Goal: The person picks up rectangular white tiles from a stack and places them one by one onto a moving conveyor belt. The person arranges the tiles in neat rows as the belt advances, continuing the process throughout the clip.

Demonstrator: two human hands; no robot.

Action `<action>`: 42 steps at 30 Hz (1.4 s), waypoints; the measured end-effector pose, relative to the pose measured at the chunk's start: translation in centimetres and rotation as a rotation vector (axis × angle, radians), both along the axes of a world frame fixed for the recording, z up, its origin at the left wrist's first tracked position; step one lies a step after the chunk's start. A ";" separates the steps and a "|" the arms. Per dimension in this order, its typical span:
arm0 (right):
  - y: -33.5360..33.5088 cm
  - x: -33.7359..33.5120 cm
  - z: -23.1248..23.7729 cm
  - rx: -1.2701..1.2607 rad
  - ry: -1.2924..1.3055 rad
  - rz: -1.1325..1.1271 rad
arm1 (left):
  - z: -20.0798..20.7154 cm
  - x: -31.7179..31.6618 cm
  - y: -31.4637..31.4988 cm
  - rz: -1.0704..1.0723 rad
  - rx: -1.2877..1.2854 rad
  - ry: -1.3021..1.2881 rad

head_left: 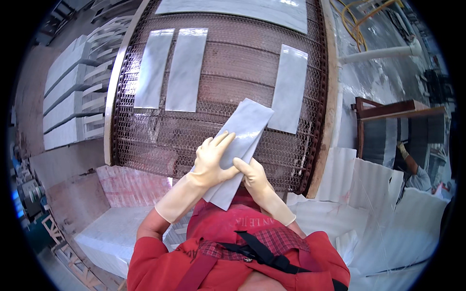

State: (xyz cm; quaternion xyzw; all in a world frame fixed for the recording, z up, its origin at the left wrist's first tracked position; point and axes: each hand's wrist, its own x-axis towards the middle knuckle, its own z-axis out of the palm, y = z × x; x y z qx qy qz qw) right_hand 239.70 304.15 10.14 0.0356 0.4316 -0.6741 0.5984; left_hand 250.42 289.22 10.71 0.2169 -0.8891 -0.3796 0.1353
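At the near end of the conveyor I have a small stack of long, pale grey stone tiles [249, 125], fanned slightly apart and slanting up to the right. My left hand [208, 162], in a cream rubber glove, lies over the top tile with its fingers spread and thumb out. Gripping the stack's right edge is my right hand [254, 177], gloved the same way, its thumb on top and its other fingers mostly hidden beneath. Ahead on the mesh belt [233, 72] lie separate tiles: a left one [154, 68], its neighbour [187, 70] and a right one [290, 89].
A larger pale slab [238, 10] lies at the belt's far end. Wooden rails [326, 97] edge the conveyor. Stacked white slabs [65, 104] stand at left. On the right are plastic sheeting [374, 208], a yellow hose [357, 29] and another person's gloved hand [402, 150].
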 end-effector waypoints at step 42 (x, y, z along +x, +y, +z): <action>-14.3 -18.1 -2.3 0.205 0.406 -0.138 | -6.2 -18.1 -14.0 0.566 -0.476 -0.196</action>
